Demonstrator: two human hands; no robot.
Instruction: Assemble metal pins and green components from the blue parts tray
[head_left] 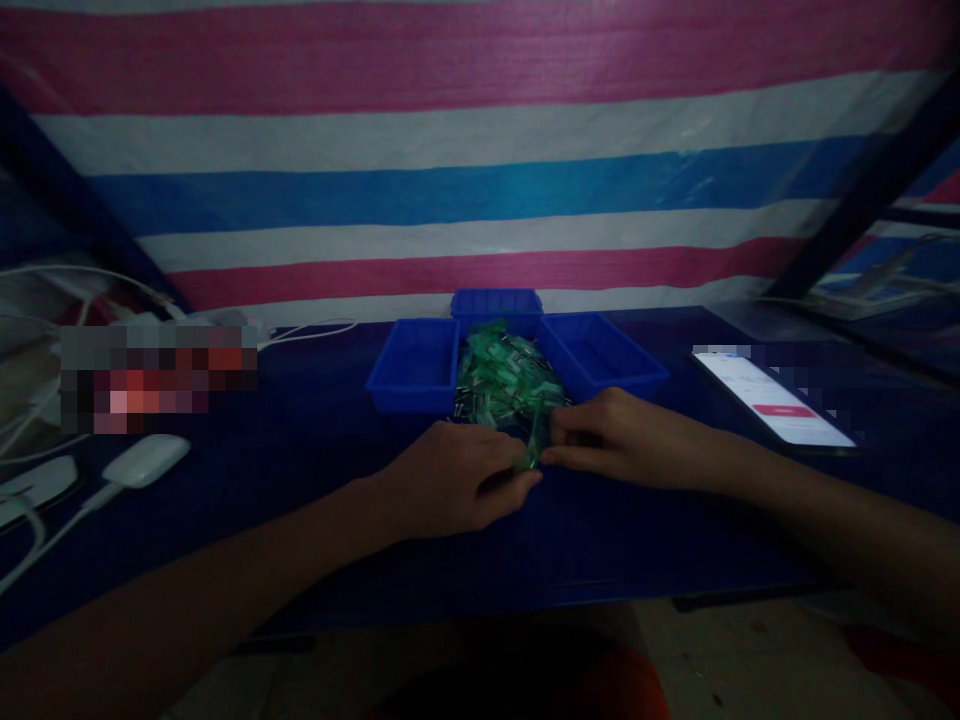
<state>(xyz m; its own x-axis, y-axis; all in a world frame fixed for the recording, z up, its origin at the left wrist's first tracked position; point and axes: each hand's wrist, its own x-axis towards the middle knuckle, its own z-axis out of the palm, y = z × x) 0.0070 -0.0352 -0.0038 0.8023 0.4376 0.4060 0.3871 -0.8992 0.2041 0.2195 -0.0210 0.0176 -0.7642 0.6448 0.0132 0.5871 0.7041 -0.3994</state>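
A loose heap of small green translucent pieces (502, 365), some with thin metallic parts showing, lies in the middle of the dark blue table. Just in front of it, my left hand (469, 475) is closed, with a green translucent piece (534, 445) at its fingertips. Opposite, my right hand (611, 440) is pinched, its thumb and index finger at the right side of that same piece. The picture is dim, so the exact shape of the piece and how many are held cannot be made out.
Three blue plastic bins surround the heap: left bin (412, 405), right bin (611, 380) and back bin (496, 300). A lit phone (780, 405) lies at right. White adapter (146, 461) and cables are at left. A striped sheet (480, 190) hangs behind the table (600, 540).
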